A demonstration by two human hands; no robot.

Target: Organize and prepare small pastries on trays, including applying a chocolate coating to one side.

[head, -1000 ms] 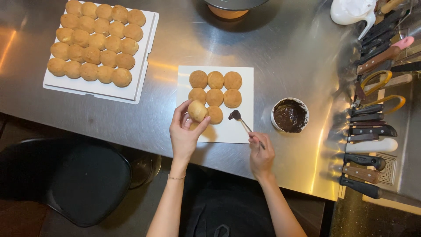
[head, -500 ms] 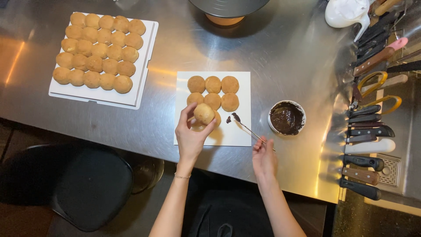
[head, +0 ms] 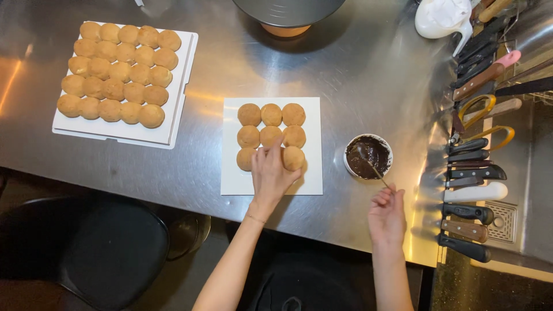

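A white square plate point(head: 311, 178) holds three rows of round golden pastry puffs point(head: 271, 114). My left hand point(head: 271, 173) rests on the plate, fingers around the puff point(head: 293, 157) at the right end of the front row. To the right stands a small white bowl of dark chocolate cream point(head: 368, 156). My right hand point(head: 386, 213) holds the handle of a thin spoon point(head: 375, 171) whose tip dips into that bowl.
A white tray point(head: 178, 103) packed with several rows of puffs sits at the far left of the steel counter point(head: 357, 69). A row of knives and scissors point(head: 475, 155) lines the right side. A dark round pan point(head: 288, 11) stands at the back; a black stool point(head: 103, 253) is below left.
My left hand has lowered the puff it held up onto the plate's front row. My right hand has moved right and brought the spoon from over the plate into the chocolate bowl.
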